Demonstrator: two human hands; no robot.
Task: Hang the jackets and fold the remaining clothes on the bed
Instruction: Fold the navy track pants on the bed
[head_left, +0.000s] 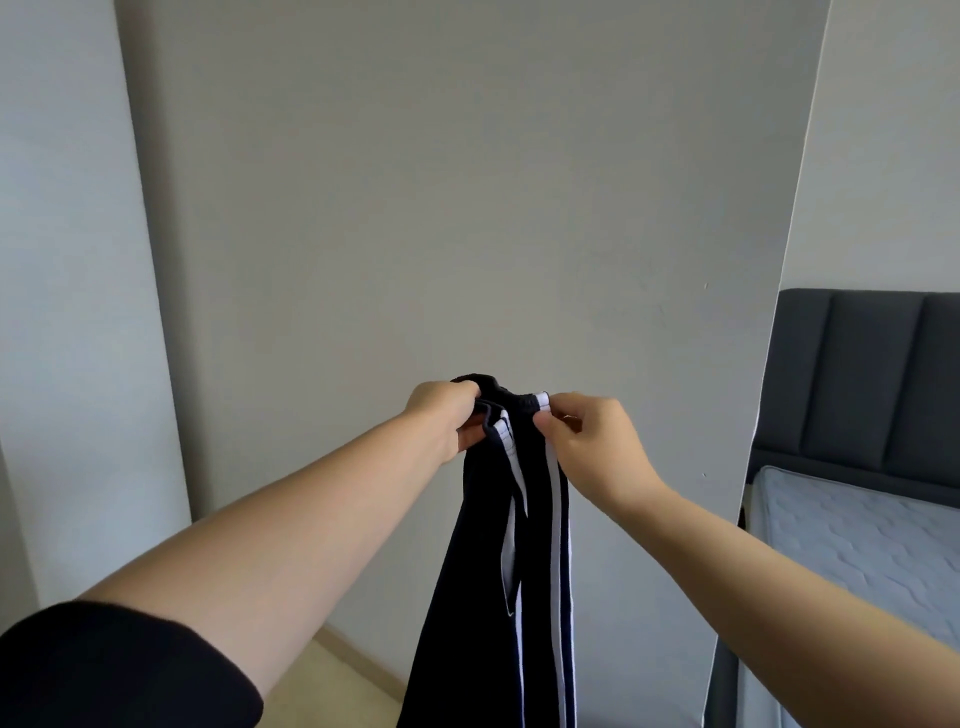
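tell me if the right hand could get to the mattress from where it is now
Probably not without letting go. The right hand is pinching the waistband of the dark pants held up in front of the wall. The mattress lies lower and off to the right, with nothing in between, but apart from the hand.

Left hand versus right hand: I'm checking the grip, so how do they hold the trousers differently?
The left hand wraps a bunched fistful of the trousers; the right hand pinches the waistband's white-striped edge with its fingertips. Both grip the top, and the trousers hang down.
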